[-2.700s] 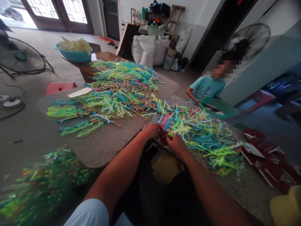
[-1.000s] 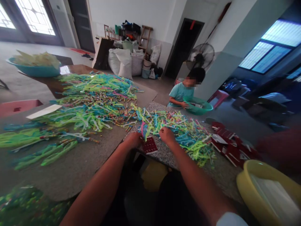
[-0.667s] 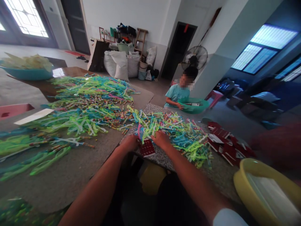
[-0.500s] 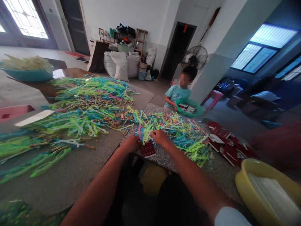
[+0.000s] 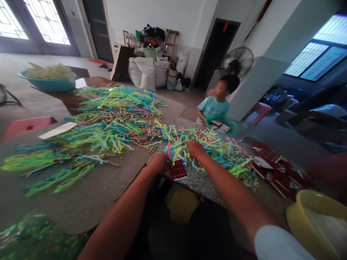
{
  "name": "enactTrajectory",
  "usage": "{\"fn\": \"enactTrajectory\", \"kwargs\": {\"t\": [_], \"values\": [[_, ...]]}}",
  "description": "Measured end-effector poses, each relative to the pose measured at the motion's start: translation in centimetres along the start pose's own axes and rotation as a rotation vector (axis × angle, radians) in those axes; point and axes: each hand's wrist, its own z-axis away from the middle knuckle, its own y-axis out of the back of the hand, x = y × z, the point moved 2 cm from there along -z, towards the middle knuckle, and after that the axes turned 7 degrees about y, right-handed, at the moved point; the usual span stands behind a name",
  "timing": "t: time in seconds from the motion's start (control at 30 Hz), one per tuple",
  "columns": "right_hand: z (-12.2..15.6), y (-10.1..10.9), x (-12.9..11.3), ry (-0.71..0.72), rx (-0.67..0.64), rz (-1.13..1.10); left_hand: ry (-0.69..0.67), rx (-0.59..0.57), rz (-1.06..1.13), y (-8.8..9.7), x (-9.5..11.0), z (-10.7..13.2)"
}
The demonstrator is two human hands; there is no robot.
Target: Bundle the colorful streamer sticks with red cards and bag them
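My left hand point(image 5: 159, 163) is closed at the near edge of the speckled stone tabletop point(image 5: 202, 186). Its fingers pinch a small bunch of plastic strips point(image 5: 176, 151) in lime, blue and white, with a pink band by the fingertips. Just right of that hand, a dark red card point(image 5: 179, 170) with pale marks hangs slightly over the edge. My right hand point(image 5: 194, 148) is at the near side of the strip pile point(image 5: 217, 148), fingers curled together; whatever is between them is too small to make out.
A larger heap of strips with small patterned tubes point(image 5: 116, 119) covers the left table. Red cards point(image 5: 282, 169) lie at right, beside a yellow basin point(image 5: 300, 213). Across the table a person point(image 5: 214, 106) is by a green basin point(image 5: 233, 128). A pink stool point(image 5: 29, 126) stands left.
The view has turned left, so things appear shifted right. My right hand has moved slightly up and away from my left hand, which stays by the bunch and the red card.
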Motion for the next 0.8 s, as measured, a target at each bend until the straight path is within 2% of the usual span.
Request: {"fn": "enactTrajectory", "kwargs": {"t": [0.13,0.2,0.27,0.37,0.47,0.67,0.8], "values": [[2.0,1.5,1.3,-0.092,0.162,-0.152,-0.008,-0.001,0.03,-0.2,-0.2,0.0],[3.3,1.9,1.4,-0.158,0.268,-0.322,-0.009,-0.001,0.04,-0.2,-0.2,0.1],[4.7,1.8,0.9,-0.186,0.317,-0.511,-0.001,0.0,0.039,-0.1,-0.1,0.3],[6.5,0.9,-0.1,-0.182,0.267,-0.673,0.003,0.009,0.032,0.0,0.0,0.6],[7.3,0.0,-0.5,-0.211,0.191,-0.607,-0.027,0.016,0.026,0.0,-0.1,0.7],[6.1,-0.2,-0.2,-0.231,0.124,-0.518,0.009,0.02,0.018,-0.1,-0.4,0.2],[5.1,-0.1,-1.6,-0.15,0.09,-0.7,0.032,0.04,0.045,-0.4,-0.9,-0.4]]}}
